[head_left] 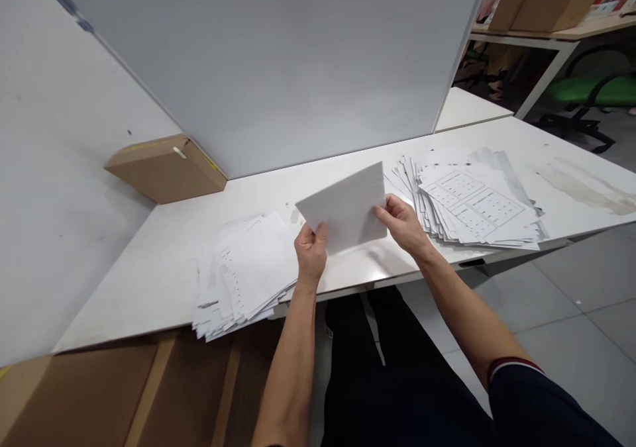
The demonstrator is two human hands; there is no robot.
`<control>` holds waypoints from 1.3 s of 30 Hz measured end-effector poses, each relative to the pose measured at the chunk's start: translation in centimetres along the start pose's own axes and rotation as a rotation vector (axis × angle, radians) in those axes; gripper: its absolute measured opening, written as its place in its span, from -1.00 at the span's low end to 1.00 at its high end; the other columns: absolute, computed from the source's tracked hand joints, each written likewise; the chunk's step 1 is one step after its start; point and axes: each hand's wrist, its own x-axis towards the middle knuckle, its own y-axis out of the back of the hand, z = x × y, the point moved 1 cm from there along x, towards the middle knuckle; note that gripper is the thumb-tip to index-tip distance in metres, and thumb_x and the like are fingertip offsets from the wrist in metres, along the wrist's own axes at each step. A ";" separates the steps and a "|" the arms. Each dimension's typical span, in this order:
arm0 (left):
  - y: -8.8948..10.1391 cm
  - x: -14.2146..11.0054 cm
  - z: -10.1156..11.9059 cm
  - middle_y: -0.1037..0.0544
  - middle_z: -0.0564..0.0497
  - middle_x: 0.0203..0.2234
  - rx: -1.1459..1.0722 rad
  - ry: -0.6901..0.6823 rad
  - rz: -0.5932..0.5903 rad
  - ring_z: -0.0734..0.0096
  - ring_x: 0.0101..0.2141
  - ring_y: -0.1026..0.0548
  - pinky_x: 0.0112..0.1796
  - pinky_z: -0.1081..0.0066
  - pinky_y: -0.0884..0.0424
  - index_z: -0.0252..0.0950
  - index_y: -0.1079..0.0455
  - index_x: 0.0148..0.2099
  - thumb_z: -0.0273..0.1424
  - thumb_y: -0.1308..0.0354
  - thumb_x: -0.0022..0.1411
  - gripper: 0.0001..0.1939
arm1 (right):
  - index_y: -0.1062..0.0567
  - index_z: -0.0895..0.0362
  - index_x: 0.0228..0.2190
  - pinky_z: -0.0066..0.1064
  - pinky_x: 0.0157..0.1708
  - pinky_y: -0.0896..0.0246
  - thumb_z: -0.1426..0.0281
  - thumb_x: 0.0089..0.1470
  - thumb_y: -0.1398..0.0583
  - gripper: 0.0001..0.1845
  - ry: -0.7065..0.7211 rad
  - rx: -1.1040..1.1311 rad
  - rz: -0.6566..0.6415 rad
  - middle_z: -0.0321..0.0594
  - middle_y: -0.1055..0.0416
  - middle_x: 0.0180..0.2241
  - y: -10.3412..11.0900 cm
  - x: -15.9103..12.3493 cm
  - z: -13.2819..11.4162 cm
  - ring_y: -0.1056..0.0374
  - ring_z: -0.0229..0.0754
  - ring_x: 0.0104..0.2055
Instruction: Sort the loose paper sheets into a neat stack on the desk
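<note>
Head view: left fingers (320,230) and right fingers (380,212) grip the sheet (348,208), between left pile (258,261) and right pile (477,202), above the worktop (358,265).

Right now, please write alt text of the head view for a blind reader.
The left hand and right hand hold plain-looking paper over a white table, between a left paper pile and a right paper pile. Behind are a large board and a cardboard box.
</note>
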 end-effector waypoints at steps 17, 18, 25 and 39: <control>0.4 0.4 -1.3 -0.54 0.01 -0.32 -0.153 0.089 0.109 0.39 -0.22 -0.48 -0.09 0.33 -0.35 -0.23 -0.41 -0.15 -0.24 -0.32 -0.08 -0.59 | -0.39 0.12 -0.35 -0.45 -0.44 -0.07 0.31 0.13 -0.04 -0.82 0.182 -0.689 -0.190 -0.24 -0.42 -0.40 1.5 -0.1 -4.7 -0.29 -0.21 -0.39; 0.8 0.5 -1.7 -0.52 0.01 -0.32 -0.132 0.094 0.104 0.42 -0.24 -0.47 -0.11 0.36 -0.35 -0.21 -0.38 -0.11 -0.26 -0.34 -0.10 -0.54 | -0.39 0.12 -0.37 -0.45 -0.47 -0.01 0.36 0.14 -0.02 -0.83 0.198 -0.876 -0.219 -0.23 -0.41 -0.43 1.7 -0.2 -6.3 -0.27 -0.22 -0.43; 2.3 -0.1 -4.9 -0.42 -0.01 -0.26 0.126 0.108 -0.102 0.42 -0.19 -0.40 -0.13 0.42 -0.30 -0.20 -0.31 -0.06 -0.32 -0.32 -0.11 -0.49 | -0.35 0.16 -0.36 -0.38 -0.50 0.17 0.68 -0.02 0.02 -0.74 0.197 -1.571 -0.425 -0.13 -0.39 -0.51 0.4 -0.1 -8.8 -0.25 -0.19 -0.48; 1.7 -0.8 -4.9 -0.40 0.11 -0.60 0.204 0.213 -0.123 0.49 -0.51 -0.33 -0.38 0.49 -0.27 -0.27 -0.43 -0.37 -0.25 -0.28 -0.04 -0.78 | -0.41 0.14 -0.31 -0.37 -0.48 0.04 0.44 0.15 0.00 -0.81 0.109 -1.486 -0.464 -0.08 -0.44 -0.49 0.3 0.0 -6.8 -0.34 -0.10 -0.45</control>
